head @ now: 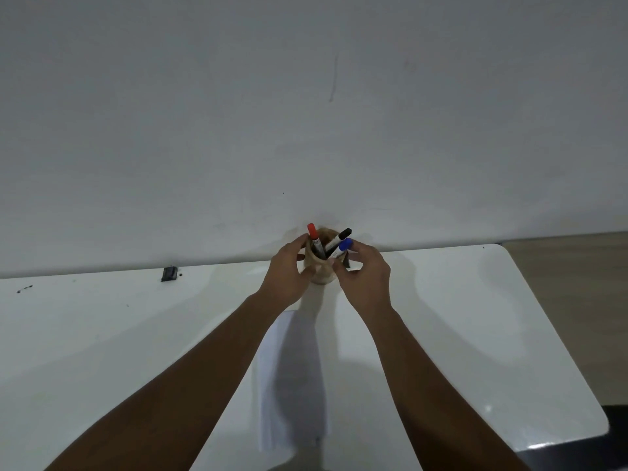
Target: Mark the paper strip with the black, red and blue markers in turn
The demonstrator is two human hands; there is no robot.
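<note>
A tan cup (pixel 321 275) stands at the far edge of the white table (pixel 458 317), against the wall. Three capped markers stick out of it: the red marker (pixel 312 234) on the left, the black marker (pixel 341 235) leaning right, and the blue marker (pixel 342 248) in front of the black one. My left hand (pixel 289 277) wraps the cup's left side. My right hand (pixel 365 275) has its thumb and fingertips pinched around the blue marker just below its cap. The white paper strip (pixel 292 385) lies lengthwise between my forearms, partly shaded.
A small black object (pixel 169 273) sits at the table's back edge on the left, with a few dark specks (pixel 24 289) farther left. The table's rounded right corner (pixel 591 433) ends near a wooden floor (pixel 577 300). A plain wall (pixel 306 113) rises behind.
</note>
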